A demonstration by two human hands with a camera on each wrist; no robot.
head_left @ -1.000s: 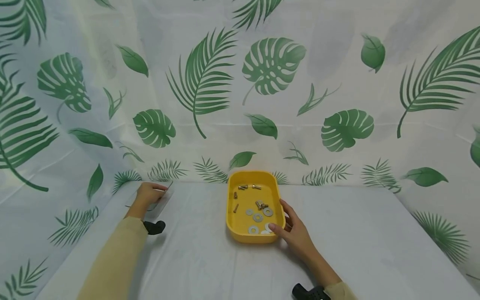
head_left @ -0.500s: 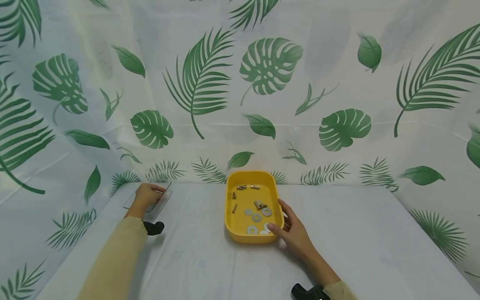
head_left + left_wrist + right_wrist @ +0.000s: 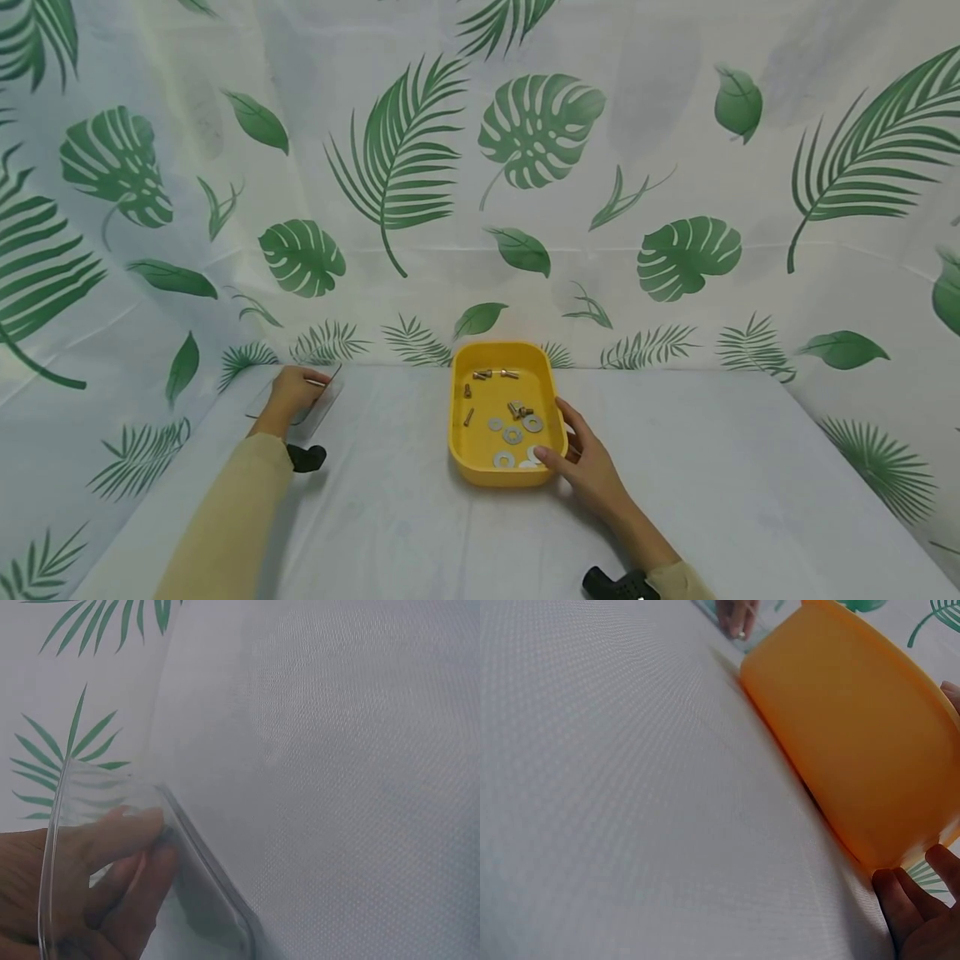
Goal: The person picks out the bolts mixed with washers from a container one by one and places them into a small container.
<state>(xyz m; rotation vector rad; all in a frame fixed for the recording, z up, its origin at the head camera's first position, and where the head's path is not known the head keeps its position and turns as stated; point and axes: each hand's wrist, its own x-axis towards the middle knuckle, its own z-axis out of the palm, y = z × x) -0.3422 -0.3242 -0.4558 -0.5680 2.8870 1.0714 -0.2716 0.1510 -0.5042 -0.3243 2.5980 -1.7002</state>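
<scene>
Near the middle of the white-covered desk (image 3: pixel 390 517), toward its far edge, I have the yellow tray (image 3: pixel 506 477) in view, resting on the surface. My right hand (image 3: pixel 591 465) grips its near right corner: the thumb lies over the rim, and the fingers curl against the outer wall. From the right wrist I see fingertips touching the tray low down.

Inside the tray, the screws (image 3: pixel 509 374) lie mostly toward the far end and along the left side, with a small cluster right of the middle. The washers (image 3: pixel 512 435) lie flat in the near half, some of them just beside my thumb.

At the far left of the desk, well apart from the tray, stands a clear box (image 3: pixel 322 412). My left hand (image 3: pixel 291 395) is at it, and the left wrist camera shows me the fingers through its see-through wall. Thumb and fingertips are drawn narrow, pinching a small piece (image 3: pixel 741 634); I cannot tell exactly what it is.

A yellow sleeve (image 3: pixel 228 508) covers the left forearm, and behind the desk I see a cloth (image 3: pixel 442 287) printed with green leaves.
</scene>
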